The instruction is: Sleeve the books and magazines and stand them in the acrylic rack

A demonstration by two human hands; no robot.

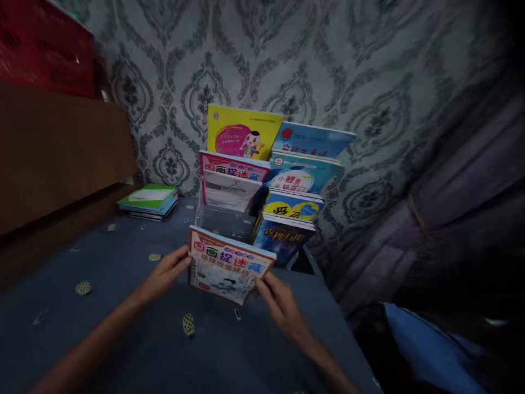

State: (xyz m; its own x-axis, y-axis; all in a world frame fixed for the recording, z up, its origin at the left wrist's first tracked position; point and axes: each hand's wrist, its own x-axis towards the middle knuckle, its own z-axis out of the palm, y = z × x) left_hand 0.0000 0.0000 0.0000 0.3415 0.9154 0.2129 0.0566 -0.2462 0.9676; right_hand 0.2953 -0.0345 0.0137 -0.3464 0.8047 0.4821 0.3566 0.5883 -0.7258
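Observation:
My left hand [167,273] and my right hand [279,304] together hold a thin children's book [227,265] with a pink-and-white cover, each gripping one side. The book is tilted just in front of a tiered clear display rack [226,221] against the wall. The rack's lowest left slot looks empty behind the book. Higher slots hold a matching pink book [233,167], a yellow book [241,131] at the top, and a right-hand column of blue books [297,189].
The rack stands on a dark blue patterned cloth [123,306]. A small stack of green and blue books [150,201] lies at the back left near a brown wooden board [57,153]. Patterned grey wallpaper is behind; a purple curtain [459,208] hangs at right.

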